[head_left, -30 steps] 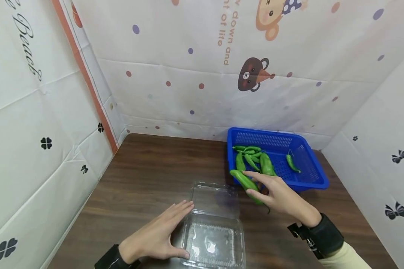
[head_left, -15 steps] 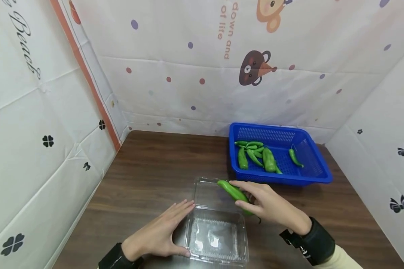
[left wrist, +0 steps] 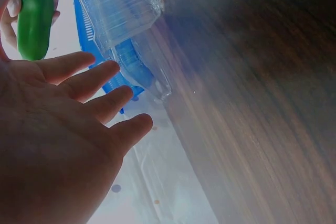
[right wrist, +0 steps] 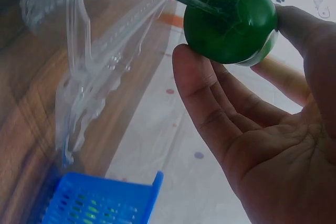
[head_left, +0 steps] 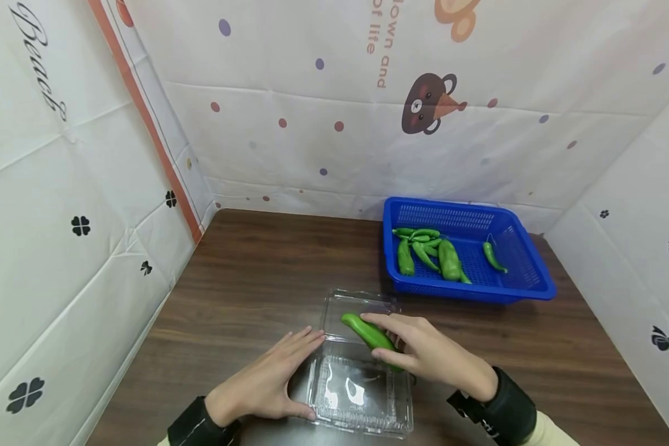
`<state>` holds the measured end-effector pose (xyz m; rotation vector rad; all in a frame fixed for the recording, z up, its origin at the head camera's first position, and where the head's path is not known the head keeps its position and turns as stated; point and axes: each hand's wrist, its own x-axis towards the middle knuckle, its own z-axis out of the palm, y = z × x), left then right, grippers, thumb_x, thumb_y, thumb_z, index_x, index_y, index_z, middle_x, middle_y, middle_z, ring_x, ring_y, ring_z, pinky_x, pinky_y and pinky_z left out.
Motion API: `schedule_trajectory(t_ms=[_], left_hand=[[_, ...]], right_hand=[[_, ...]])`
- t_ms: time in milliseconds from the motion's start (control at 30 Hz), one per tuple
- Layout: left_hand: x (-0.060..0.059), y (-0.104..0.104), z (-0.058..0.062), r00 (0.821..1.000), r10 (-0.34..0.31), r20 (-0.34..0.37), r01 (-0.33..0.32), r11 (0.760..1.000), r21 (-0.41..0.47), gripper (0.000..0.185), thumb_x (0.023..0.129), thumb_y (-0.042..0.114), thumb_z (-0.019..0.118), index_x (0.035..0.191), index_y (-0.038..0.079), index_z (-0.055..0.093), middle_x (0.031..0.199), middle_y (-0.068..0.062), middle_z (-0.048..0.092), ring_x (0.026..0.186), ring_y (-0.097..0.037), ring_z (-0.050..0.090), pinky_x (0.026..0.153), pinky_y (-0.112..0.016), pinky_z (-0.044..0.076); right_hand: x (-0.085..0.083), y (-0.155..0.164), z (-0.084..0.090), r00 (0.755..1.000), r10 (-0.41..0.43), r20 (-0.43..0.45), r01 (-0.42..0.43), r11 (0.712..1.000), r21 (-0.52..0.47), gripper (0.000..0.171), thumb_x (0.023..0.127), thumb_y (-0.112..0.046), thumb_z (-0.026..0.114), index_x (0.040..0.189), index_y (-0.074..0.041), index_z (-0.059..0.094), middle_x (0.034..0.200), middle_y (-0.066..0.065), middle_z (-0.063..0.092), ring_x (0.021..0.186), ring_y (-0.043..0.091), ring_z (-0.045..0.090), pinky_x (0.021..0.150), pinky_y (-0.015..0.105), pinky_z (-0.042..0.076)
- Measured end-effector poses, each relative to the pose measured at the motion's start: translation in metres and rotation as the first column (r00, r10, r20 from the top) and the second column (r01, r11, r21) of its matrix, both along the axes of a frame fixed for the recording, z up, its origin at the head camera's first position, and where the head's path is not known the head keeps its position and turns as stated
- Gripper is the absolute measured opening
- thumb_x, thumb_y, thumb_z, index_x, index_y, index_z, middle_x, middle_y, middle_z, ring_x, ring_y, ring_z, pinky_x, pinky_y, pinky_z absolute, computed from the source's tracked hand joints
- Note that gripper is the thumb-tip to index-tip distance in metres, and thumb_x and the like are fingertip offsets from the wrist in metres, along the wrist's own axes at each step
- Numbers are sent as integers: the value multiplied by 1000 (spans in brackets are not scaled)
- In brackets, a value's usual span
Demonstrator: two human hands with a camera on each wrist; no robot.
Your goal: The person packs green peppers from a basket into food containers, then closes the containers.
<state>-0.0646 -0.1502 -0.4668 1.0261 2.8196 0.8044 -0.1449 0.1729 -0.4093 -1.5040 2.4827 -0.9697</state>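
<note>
My right hand (head_left: 409, 347) pinches a long green pepper (head_left: 368, 334) between thumb and fingers, just above the open clear plastic clamshell box (head_left: 359, 396). In the right wrist view the green pepper (right wrist: 231, 22) shows its stem end, held at my fingertips (right wrist: 191, 69). My left hand (head_left: 267, 384) lies flat with straight fingers against the box's left side. From the left wrist view the left hand (left wrist: 79, 119) spreads beside the clear box (left wrist: 121, 19), with the green pepper (left wrist: 34, 17) above it.
A blue plastic basket (head_left: 526, 288) stands at the back right of the brown wooden table (head_left: 245, 279), holding several green peppers (head_left: 448, 260). Printed cloth walls close in the table on the left, back and right.
My right hand has carried the green pepper from the basket's front edge leftward and toward me, over the clear box. The left hand has stayed against the box.
</note>
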Motion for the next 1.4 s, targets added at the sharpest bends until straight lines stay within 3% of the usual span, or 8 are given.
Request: schedule_trajectory(t_ms=[400, 733, 1133, 1400], left_hand=[[-5, 8, -5, 1000, -20, 3, 20, 1000, 2, 123, 75, 74, 74, 162, 2, 25, 166, -15, 31, 153, -38, 25, 122, -60, 23], [-3, 5, -3, 1000, 1, 17, -1, 1000, 4, 127, 75, 71, 78, 164, 3, 19, 167, -15, 28, 153, -37, 24, 122, -61, 21], [1, 2, -2, 1000, 4, -9, -4, 1000, -4, 122, 76, 69, 77, 163, 3, 23, 166, -15, 31, 153, -38, 26, 121, -62, 23], [3, 0, -3, 1000, 3, -15, -4, 1000, -7, 119, 78, 69, 76, 163, 3, 25, 166, -15, 31, 152, -39, 27, 120, -63, 25]], right_hand=[[10, -1, -1, 998, -12, 69, 9, 999, 47, 56, 102, -32, 66, 151, -12, 50, 99, -8, 62, 74, 1, 56, 64, 18, 51], [9, -14, -11, 998, 30, 50, -33, 997, 66, 53, 103, -35, 64, 148, -12, 53, 96, -10, 62, 75, -2, 54, 64, 19, 52], [13, -28, -22, 993, 29, 111, -46, 986, 159, 55, 103, -39, 63, 150, -13, 52, 115, -1, 70, 84, -1, 58, 72, 22, 53], [15, -35, -29, 991, 32, 127, -56, 981, 184, 56, 102, -32, 67, 152, -14, 50, 123, 3, 70, 90, 1, 61, 76, 26, 56]])
